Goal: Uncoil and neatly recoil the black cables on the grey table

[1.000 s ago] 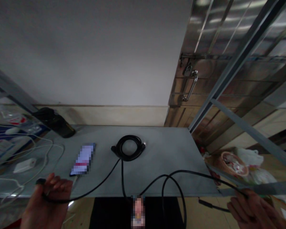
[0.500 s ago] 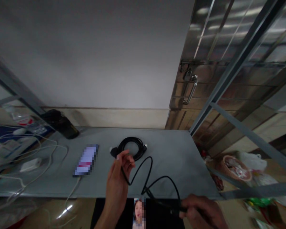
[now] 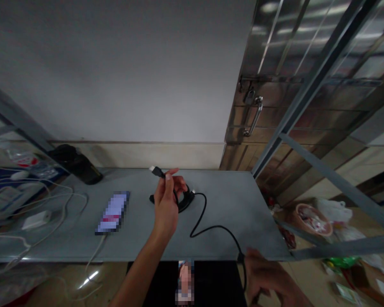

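Note:
My left hand (image 3: 168, 200) is closed on a black cable near its plug (image 3: 156, 171), which points up and left above the grey table. Behind and below that hand lies a coiled black cable (image 3: 187, 202), partly hidden by the fingers. From the left hand's area the loose black cable (image 3: 220, 226) runs in bends over the table to my right hand (image 3: 264, 277). The right hand, at the table's front edge, is blurred, with its fingers curled round the cable. A phone (image 3: 112, 212) with a lit screen lies left of the left hand.
White cables and a white adapter (image 3: 36, 219) lie on the left of the table (image 3: 141, 247). A dark bottle-like object (image 3: 77, 164) and a plastic bottle (image 3: 25, 157) are behind them. Metal posts frame both sides. A pink basket (image 3: 313, 219) is at the right.
My left hand has moved up and right over the coil, raising the plug. My right hand has moved slightly down, and the cable between them is less looped.

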Demonstrator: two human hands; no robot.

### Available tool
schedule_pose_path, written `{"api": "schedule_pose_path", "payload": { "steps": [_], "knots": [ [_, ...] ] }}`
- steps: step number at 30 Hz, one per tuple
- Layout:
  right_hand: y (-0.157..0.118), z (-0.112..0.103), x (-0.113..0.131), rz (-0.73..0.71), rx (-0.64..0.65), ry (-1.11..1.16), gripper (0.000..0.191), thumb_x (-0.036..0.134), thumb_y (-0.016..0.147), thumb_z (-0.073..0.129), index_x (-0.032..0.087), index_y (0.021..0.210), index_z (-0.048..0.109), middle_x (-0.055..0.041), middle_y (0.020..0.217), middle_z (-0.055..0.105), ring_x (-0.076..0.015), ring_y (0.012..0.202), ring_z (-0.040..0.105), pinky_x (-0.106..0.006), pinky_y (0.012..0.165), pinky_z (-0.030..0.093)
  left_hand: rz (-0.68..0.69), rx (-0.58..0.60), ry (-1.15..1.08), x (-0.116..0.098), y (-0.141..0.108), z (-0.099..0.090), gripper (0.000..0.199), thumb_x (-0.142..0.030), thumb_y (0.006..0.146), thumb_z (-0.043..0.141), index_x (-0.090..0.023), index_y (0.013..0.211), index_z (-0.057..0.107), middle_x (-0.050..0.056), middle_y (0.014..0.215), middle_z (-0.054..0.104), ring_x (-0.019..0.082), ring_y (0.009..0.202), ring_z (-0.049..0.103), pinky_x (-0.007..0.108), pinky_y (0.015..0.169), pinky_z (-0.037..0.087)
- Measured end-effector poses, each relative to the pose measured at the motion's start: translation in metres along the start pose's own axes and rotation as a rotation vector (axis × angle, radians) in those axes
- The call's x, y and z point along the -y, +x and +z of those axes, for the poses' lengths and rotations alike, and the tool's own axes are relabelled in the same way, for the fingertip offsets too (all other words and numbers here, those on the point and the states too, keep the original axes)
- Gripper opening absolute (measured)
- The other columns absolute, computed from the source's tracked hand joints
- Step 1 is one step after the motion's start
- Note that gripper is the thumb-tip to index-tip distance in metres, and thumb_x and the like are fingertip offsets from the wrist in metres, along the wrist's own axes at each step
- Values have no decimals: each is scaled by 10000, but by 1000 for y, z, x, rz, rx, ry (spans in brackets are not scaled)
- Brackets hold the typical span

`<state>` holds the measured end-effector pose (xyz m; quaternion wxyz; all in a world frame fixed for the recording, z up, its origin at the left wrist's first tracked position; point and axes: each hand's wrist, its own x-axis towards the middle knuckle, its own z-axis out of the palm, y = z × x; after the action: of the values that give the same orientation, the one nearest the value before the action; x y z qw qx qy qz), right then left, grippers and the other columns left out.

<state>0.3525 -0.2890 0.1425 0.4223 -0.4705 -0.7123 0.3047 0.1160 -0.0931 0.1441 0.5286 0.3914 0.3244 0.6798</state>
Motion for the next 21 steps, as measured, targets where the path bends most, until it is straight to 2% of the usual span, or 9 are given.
{"api": "schedule_pose_path", "payload": {
  "steps": [1,3,6,9,11,14,16,19,21],
  "knots": [
    [3,-2,-1,-18,-60,-33,515,733,979,767,286,730,714,-1,691,658,-204,696,681,-338,837,628,2,24,13,-3,0,-1,433,-641,1011,774,-249,1195,787,17,905,690,165,812,648,304,787,546],
    [8,-5,-6,-13,-172,-133,480,659,939,845,279,709,664,-8,743,649,-222,744,675,-352,839,634,10,53,45,-8,-1,-6,435,-635,1026,758,-244,1214,791,19,899,691,166,787,643,306,761,545],
    [8,-14,-16,26,-269,-261,387,451,920,878,266,705,615,-32,883,681,-208,758,651,-290,695,594,20,43,76,-15,-2,-16,444,-632,1022,764,-241,1229,790,14,890,692,159,759,639,297,729,540],
    [0,-23,-23,88,-351,-241,348,382,889,878,258,713,605,-83,1128,716,-221,869,694,-256,622,559,33,-20,73,-22,3,-31,462,-649,995,791,-238,1207,795,9,867,691,152,754,632,284,714,545],
    [-7,-27,-23,150,-460,-147,332,396,869,886,260,731,617,-102,1287,713,-283,1109,722,-263,714,591,36,-63,47,-29,10,-44,458,-635,964,836,-236,1186,803,3,856,688,149,760,626,281,725,564],
    [-12,-30,-20,229,-596,4,332,462,880,873,263,755,638,-100,1418,699,-361,1403,621,-379,1056,579,39,-130,-14,-41,21,-65,417,-560,916,910,-225,1145,814,-11,847,687,133,734,609,278,727,591],
    [-14,-31,-19,265,-639,88,396,534,880,868,261,726,626,-104,1427,703,-391,1443,589,-483,1205,501,37,-188,-42,-49,27,-79,348,-505,943,896,-216,1119,815,-18,839,688,121,705,596,270,714,599],
    [-17,-34,-23,304,-699,189,465,626,851,867,265,686,626,-117,1463,697,-447,1454,577,-589,1237,485,28,-259,-70,-61,31,-98,232,-428,1044,792,-203,1098,809,-19,830,689,115,698,591,261,718,611],
    [-21,-39,-30,325,-723,280,440,627,816,898,267,704,673,-110,1522,676,-470,1486,553,-613,1253,481,17,-272,-88,-68,30,-109,211,-398,1095,720,-205,1112,803,-21,837,690,116,712,595,264,745,624]
  ]
}}
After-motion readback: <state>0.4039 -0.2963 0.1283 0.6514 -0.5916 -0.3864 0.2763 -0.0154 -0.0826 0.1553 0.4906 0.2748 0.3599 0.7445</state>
